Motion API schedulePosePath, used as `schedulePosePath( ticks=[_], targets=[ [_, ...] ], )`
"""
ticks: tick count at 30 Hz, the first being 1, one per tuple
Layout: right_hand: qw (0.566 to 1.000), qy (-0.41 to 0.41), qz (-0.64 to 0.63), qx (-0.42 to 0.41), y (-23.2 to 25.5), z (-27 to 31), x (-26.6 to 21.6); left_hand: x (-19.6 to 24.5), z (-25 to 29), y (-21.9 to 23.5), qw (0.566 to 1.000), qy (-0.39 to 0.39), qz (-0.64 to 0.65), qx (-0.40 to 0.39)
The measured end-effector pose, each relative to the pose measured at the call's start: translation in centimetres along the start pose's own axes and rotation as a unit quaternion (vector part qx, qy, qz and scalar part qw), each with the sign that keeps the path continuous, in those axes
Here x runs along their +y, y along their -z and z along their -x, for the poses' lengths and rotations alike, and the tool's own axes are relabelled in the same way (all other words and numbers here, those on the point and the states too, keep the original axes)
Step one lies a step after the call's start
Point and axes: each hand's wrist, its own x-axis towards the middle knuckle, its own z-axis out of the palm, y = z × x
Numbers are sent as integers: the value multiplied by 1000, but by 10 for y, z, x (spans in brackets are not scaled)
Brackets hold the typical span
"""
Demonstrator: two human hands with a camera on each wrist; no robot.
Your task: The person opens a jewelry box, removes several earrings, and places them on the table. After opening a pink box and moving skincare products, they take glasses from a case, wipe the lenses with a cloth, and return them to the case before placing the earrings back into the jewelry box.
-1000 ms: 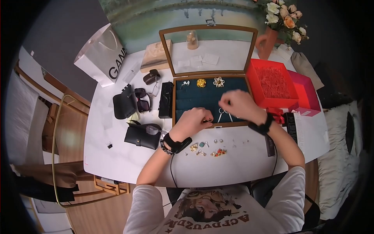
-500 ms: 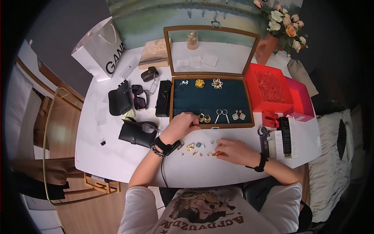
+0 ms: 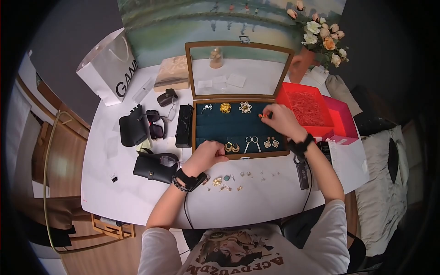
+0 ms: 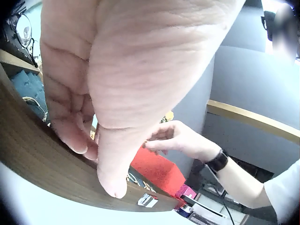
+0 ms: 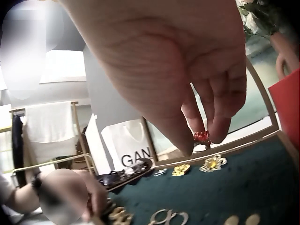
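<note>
My right hand pinches a small red-and-orange jewelled brooch between thumb and fingertips, above the right back part of the open wooden jewelry box. Part of the brooch is hidden by the fingers. At the box's front left corner rests my left hand, fingertips at the front rim and thumb over its outer face. A silver piece, a gold flower brooch and a pearly flower brooch line the back row. Gold hoops, long ring-topped earrings and square drop earrings sit along the front.
Loose rings and small jewellery, among them a gold piece, lie before the box. Sunglasses, dark cases and a white paper bag stand left. Right are a red box with shredded filling and a flower vase.
My right hand went from the box's front right down to the red-orange brooch on the table, took it and lifted it over the box. My left hand stays at the front left corner.
</note>
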Motion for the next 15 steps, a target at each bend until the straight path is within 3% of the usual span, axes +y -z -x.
schedulePosePath(
  ticks=[3,6,15],
  targets=[
    [997,-4,74,35,-20,-39,34,7,1,2,1000,15,-2,-4],
    [991,-47,122,0,-35,-66,53,9,3,3,1000,15,0,1],
    [990,-63,125,2,-52,-77,66,6,4,2,1000,-2,-2,9]
  ],
)
